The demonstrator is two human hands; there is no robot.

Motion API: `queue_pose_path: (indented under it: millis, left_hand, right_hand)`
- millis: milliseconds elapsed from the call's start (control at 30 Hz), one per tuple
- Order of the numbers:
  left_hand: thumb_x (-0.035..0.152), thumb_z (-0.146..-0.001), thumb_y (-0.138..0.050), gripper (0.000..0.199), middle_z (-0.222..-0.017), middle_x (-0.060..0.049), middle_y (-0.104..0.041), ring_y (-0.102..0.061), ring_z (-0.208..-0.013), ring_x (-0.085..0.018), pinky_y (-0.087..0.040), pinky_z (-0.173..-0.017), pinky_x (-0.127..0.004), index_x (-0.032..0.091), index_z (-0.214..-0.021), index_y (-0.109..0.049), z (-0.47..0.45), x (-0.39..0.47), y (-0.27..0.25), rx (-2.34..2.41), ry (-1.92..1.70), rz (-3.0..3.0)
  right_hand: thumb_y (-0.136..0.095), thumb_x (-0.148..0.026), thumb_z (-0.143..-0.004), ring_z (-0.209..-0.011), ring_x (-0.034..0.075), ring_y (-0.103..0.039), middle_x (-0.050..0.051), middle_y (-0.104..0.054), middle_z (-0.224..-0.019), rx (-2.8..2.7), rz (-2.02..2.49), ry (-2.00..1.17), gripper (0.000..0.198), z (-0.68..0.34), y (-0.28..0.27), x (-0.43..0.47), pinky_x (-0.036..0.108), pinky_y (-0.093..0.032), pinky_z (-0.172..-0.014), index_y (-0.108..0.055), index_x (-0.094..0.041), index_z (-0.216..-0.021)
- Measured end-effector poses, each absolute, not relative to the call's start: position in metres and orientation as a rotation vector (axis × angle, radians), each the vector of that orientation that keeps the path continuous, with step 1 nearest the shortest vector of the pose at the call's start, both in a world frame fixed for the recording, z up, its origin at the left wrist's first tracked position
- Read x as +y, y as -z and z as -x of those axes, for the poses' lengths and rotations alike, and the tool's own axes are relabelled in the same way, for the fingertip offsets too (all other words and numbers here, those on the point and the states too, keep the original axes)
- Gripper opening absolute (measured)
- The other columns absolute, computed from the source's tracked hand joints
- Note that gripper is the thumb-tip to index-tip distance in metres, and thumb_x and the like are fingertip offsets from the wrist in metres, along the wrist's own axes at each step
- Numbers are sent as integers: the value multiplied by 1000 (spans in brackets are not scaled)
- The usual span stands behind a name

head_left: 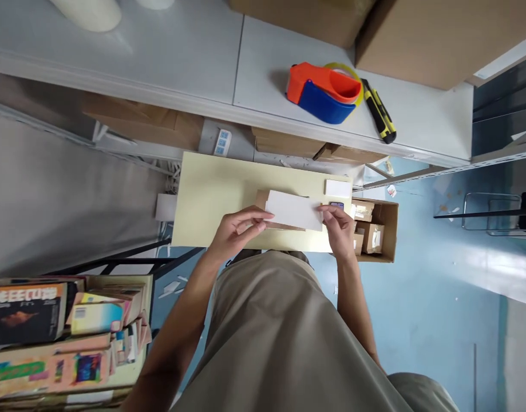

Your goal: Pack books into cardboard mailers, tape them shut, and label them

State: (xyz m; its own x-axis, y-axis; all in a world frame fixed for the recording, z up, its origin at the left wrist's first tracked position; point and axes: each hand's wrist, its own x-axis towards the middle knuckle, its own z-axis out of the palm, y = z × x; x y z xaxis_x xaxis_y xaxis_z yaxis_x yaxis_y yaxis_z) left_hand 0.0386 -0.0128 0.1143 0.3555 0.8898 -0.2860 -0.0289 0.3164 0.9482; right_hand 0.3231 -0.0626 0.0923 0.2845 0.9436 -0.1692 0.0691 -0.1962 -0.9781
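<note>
A white sheet of paper or thin card [293,210] is stretched between my two hands, above the pale yellow table [215,189]. My left hand [237,229] pinches its left end between thumb and fingers. At the opposite end, my right hand [339,229] has its thumb and fingertips closed on the sheet's edge. Under the sheet lies a brown piece of cardboard [261,200], mostly covered. Just beyond my right hand are a small dark-screened device [336,205] and a flat white box or block [337,188].
On the grey shelf [181,63] ahead rest an orange and blue tape dispenser [323,91] and a yellow-black utility knife [378,111]. Right of the table stands an open carton [387,232] holding smaller boxes. Books and magazines [91,320] fill a rack at lower left. A power strip [222,142] lies behind the table.
</note>
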Motion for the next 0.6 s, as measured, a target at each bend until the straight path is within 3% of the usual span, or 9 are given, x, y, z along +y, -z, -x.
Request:
queue_pose_path:
  millis: [200,600]
  left_hand:
    - [48,-90,-83,19,-100,-10,-77,-76,-94,-26,-66,-88,-42,32,-97,-89,8,-13,-117,970,-825,-1129]
    - [34,-103,-75,18,-97,-9,-79,-73,-89,-19,-61,-81,-32,25,-109,-89,65,-13,-104,780,-912,-1313]
  right_hand:
    - [-94,-52,-83,-73,16,-64,2,-76,-92,-919,1517,-1071,31,-263,-99,-54,32,-58,-66,-82,-29,-100]
    - [-91,-50,-85,-89,21,-71,5,-78,-104,-904,1591,-1081,30,-209,-95,-54,35,-61,-76,-81,-27,-102]
